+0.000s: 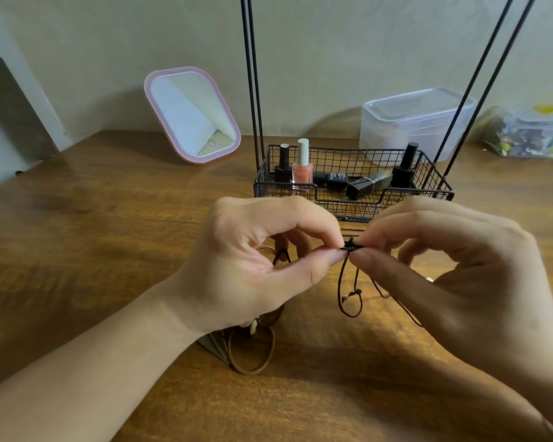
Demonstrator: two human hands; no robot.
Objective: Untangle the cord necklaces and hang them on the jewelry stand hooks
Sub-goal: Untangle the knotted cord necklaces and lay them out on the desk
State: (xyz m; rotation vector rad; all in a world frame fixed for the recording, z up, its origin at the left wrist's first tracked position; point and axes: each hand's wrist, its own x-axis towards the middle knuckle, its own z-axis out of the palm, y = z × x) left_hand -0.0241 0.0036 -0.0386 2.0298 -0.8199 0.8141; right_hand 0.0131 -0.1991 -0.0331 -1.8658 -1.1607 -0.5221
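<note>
The table [109,218] was bare wood on its left half, up to the wall, where only a mirror [192,114] leaned. The middle back was taken by the wire tray [332,204] of the stand, with its thin black rods [253,90] going up out of view; small bottles [301,165] stood inside the tray. A clear box [412,122] sat behind it, on the right. The front edge of the table was not in view.

Both hands were held above the table, just in front of the tray. The left hand [256,266] and the right hand [444,260] met at the fingertips, and each pinched the same dark knot [350,245] of a black cord [344,295] between thumb and forefinger. The cord hung down from the knot in a loop, with small beads on it, and reached the table between the hands. A brown cord [253,362] lay on the table under the left wrist, partly hidden.
</note>
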